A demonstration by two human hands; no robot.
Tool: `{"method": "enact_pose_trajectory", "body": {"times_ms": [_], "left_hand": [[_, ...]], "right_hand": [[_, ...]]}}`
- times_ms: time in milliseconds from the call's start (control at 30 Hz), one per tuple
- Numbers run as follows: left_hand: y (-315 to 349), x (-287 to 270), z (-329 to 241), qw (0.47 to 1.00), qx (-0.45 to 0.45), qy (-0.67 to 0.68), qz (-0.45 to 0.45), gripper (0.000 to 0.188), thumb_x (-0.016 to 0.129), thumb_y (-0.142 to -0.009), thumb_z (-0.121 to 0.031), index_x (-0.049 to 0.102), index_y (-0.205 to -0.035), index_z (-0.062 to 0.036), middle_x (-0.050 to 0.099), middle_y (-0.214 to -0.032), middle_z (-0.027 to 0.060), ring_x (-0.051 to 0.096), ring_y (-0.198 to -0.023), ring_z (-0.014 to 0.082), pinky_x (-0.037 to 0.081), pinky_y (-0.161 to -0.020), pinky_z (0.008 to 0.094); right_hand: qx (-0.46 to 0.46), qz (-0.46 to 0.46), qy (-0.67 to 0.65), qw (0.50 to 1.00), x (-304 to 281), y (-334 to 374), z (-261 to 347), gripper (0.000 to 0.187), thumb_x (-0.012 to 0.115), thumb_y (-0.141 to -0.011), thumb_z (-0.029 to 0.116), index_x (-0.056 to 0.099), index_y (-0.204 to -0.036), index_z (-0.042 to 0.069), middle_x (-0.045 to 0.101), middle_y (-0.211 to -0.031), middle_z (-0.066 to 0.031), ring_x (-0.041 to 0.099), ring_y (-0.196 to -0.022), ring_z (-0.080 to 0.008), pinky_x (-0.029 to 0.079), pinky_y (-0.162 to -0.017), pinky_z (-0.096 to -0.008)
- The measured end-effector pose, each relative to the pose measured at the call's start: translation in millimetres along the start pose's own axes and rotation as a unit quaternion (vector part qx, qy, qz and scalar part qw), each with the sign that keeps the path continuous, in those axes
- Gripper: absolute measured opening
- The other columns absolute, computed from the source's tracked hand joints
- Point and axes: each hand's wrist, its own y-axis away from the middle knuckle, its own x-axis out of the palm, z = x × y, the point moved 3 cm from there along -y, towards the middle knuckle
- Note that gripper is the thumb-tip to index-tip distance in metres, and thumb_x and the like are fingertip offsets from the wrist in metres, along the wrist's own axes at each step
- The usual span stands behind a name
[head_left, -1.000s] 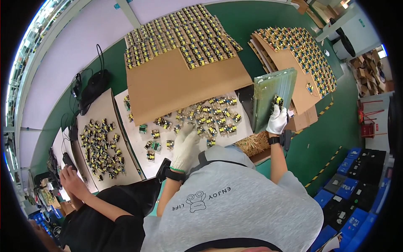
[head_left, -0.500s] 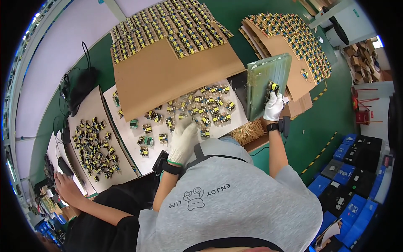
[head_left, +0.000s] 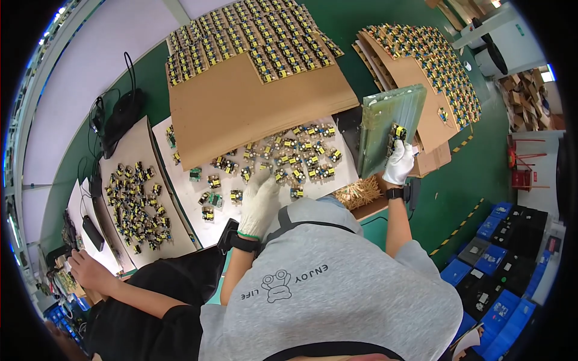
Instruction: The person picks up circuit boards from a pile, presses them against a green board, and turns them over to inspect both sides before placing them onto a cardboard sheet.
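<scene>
My right hand (head_left: 400,164), in a white glove, grips a small circuit board (head_left: 398,132) with a yellow-wrapped transformer. It holds the board up against a stack of greenish translucent panels (head_left: 391,123) that stands on edge. My left hand (head_left: 259,201), in a cream glove, reaches over the white table board (head_left: 180,207) with its fingers stretched forward, somewhat blurred. Its fingertips are at the near edge of a loose spread of circuit boards (head_left: 289,159); nothing shows in them. Black bands circle both my wrists.
Behind lies a cardboard sheet (head_left: 259,108) with rows of boards on its far part. A second board-covered cardboard stack (head_left: 442,108) is at the far right. Another pile of boards (head_left: 138,207) lies left, near a co-worker's bare hand (head_left: 93,271). Blue and black crates (head_left: 500,253) stand lower right.
My left hand has shifted slightly left. My right hand still holds the circuit board by the panels. The co-worker's hand has moved down and left. The whole view has shifted a little.
</scene>
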Motion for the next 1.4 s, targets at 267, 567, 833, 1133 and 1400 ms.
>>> {"method": "enact_pose_trajectory", "body": {"times_ms": [267,567,833,1133,1400], "left_hand": [[-0.8,2.5,-6.4,1.000,-0.008,-0.013,-0.017,0.054,0.058,-0.088,-0.030,0.045,-0.124,0.0090,0.060,-0.100,0.0086,0.058,-0.087,0.0148,0.046,-0.077,0.0261],[-3.4,5.8,-2.8,1.000,0.004,0.011,-0.005,0.059,0.060,-0.087,-0.031,0.043,-0.126,0.0091,0.059,-0.096,0.0078,0.057,-0.085,0.0125,0.045,-0.075,0.0235],[-1.8,4.5,-4.2,1.000,-0.009,0.015,0.002,0.054,0.060,-0.088,-0.028,0.043,-0.125,0.0083,0.057,-0.086,0.0040,0.055,-0.077,0.0094,0.042,-0.066,0.0197],[0.0,0.8,-4.0,0.999,-0.023,0.024,-0.003,0.048,0.060,-0.089,-0.024,0.045,-0.123,0.0058,0.058,-0.095,0.0053,0.056,-0.080,0.0101,0.044,-0.067,0.0203],[-0.6,5.4,-8.1,0.998,-0.046,0.046,0.003,0.047,0.060,-0.089,-0.023,0.045,-0.122,0.0061,0.057,-0.096,0.0058,0.055,-0.079,0.0096,0.044,-0.066,0.0199]], "right_hand": [[0.015,-0.076,0.018,0.997,-9.4,12.2,-24.2,0.031,0.042,-0.096,0.022,0.059,-0.098,-0.004,0.062,-0.080,-0.0188,0.059,-0.071,-0.0325,0.045,-0.067,-0.0390],[0.019,-0.028,0.037,0.999,10.1,17.3,-22.7,0.029,0.053,-0.092,0.027,0.061,-0.089,-0.001,0.061,-0.075,-0.0200,0.059,-0.071,-0.0371,0.046,-0.067,-0.0417],[0.001,-0.005,-0.002,1.000,12.1,16.8,-2.4,0.029,0.053,-0.092,0.027,0.061,-0.087,0.000,0.061,-0.075,-0.0221,0.058,-0.073,-0.0417,0.046,-0.067,-0.0446],[0.066,-0.025,0.009,0.997,13.2,17.9,-27.8,0.027,0.053,-0.092,0.026,0.062,-0.089,0.001,0.061,-0.076,-0.0215,0.058,-0.072,-0.0416,0.046,-0.065,-0.0450],[-0.014,-0.053,0.050,0.997,9.7,-3.5,-9.9,0.032,0.050,-0.093,0.030,0.061,-0.087,0.001,0.060,-0.073,-0.0211,0.059,-0.069,-0.0400,0.045,-0.063,-0.0453]]}}
